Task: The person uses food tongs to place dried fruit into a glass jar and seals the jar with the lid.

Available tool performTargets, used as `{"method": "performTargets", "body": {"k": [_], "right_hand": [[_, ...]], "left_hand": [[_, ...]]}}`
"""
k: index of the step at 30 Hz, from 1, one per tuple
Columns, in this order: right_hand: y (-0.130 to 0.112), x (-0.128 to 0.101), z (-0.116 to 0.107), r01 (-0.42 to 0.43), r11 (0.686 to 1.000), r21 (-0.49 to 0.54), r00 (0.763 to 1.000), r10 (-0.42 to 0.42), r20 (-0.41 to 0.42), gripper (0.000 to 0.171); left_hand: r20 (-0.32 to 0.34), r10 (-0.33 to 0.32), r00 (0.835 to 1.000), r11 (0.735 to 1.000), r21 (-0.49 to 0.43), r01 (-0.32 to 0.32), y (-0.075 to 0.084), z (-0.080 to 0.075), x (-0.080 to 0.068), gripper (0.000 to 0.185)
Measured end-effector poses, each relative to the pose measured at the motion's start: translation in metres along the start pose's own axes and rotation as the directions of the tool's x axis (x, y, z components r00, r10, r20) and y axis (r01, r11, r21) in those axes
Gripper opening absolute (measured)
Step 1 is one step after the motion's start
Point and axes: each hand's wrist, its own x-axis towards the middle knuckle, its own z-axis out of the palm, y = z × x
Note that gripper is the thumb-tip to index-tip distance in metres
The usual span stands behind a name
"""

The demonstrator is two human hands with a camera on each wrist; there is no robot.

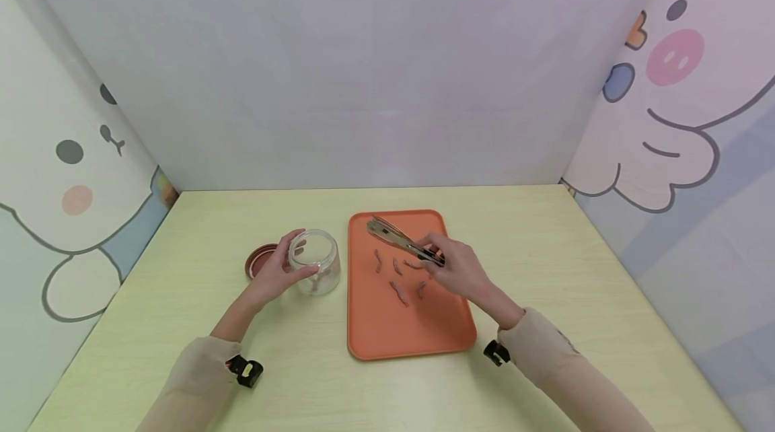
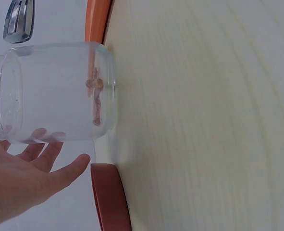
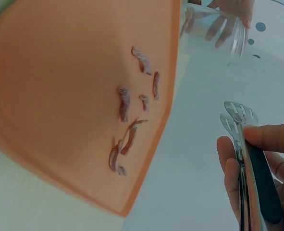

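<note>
My left hand [image 1: 274, 278] holds a clear glass jar [image 1: 329, 278] around its mouth, thumb on the near side and fingers on the far side. The jar stands upright and uncovered on the table, with a few brownish-red dried strips [image 2: 97, 103] at its bottom in the left wrist view. In my right hand [image 1: 461, 272] is a pair of metal tongs [image 1: 392, 235] with dark grips, held over the orange tray [image 1: 393, 341]. Their slotted tips [image 3: 240, 113] are slightly apart with nothing between them. Several similar wrinkled strips [image 1: 397, 293] lie scattered on the tray.
A reddish-brown round lid [image 1: 257, 261] lies on the table left of the jar, partly behind my left hand. The tray sits right of the jar on a pale wood-grain table [image 1: 303, 385]. Cartoon-printed panels [image 1: 666, 116] and a plain back wall [image 1: 375, 68] enclose the table.
</note>
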Motion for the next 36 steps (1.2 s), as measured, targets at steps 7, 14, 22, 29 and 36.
{"method": "performTargets", "body": {"k": [7,14,22,29,36], "right_hand": [[0.010,-0.012,-0.002,-0.074,0.997,-0.014,0.997,0.074,0.032,0.030],[0.022,-0.023,0.001,-0.089,0.996,-0.021,0.995,0.090,0.052,0.029],[0.031,-0.038,0.004,-0.103,0.994,-0.031,0.992,0.105,0.076,0.028],[0.033,-0.052,0.005,-0.109,0.993,-0.040,0.990,0.112,0.091,0.030],[0.032,-0.058,0.008,-0.130,0.990,-0.057,0.986,0.136,0.100,0.030]], "left_hand": [[-0.002,-0.003,1.000,1.000,0.001,0.003,0.000,0.000,0.000,0.074],[-0.003,-0.015,1.000,1.000,0.001,0.015,0.000,0.000,0.000,0.075],[-0.009,-0.016,1.000,1.000,0.010,0.016,-0.001,0.000,0.001,0.075],[-0.008,-0.010,1.000,1.000,0.000,0.010,-0.002,0.000,0.001,0.075],[-0.008,-0.016,1.000,1.000,0.006,0.016,-0.002,0.000,0.001,0.075]]}}
